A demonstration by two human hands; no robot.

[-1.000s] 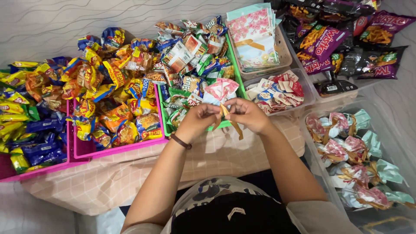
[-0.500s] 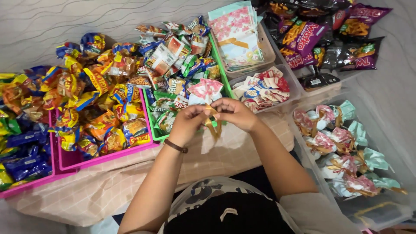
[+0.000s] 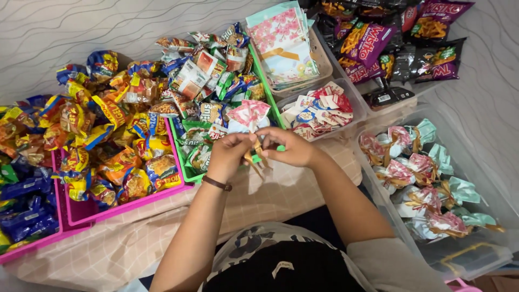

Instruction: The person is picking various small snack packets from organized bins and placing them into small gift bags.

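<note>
The head camera looks down on a low surface covered with a beige checked cloth (image 3: 135, 238), crowded with trays of snacks. Both hands meet at the middle of the far edge of this cloth. The left hand (image 3: 230, 154), with a dark band at the wrist, and the right hand (image 3: 289, 148) are close together, fingertips touching, each pinched on a thin gold ribbon tie (image 3: 255, 158) whose loose ends hang down between them. The tie wraps the neck of a small gift bag printed with pink blossoms (image 3: 248, 114), which stands up just above the fingers, its top flaring open.

Right behind the bag sits a green plastic tray (image 3: 186, 172) filled with mixed small snack packets. To its left, a pink plastic tray (image 3: 135, 201) holds many orange and yellow snack pouches, and at the left edge lie blue wrapped packets (image 3: 27, 216). Beyond the right hand, a clear plastic tub (image 3: 354, 97) holds small red and white sachets, and behind it a beige basket (image 3: 324, 59) carries a stack of flat blossom-print bags. Purple and black crisp packets (image 3: 400, 40) lie at the far right corner. At the right side, a large clear plastic box (image 3: 389, 216) holds finished tied gift bags in pink and mint.
</note>
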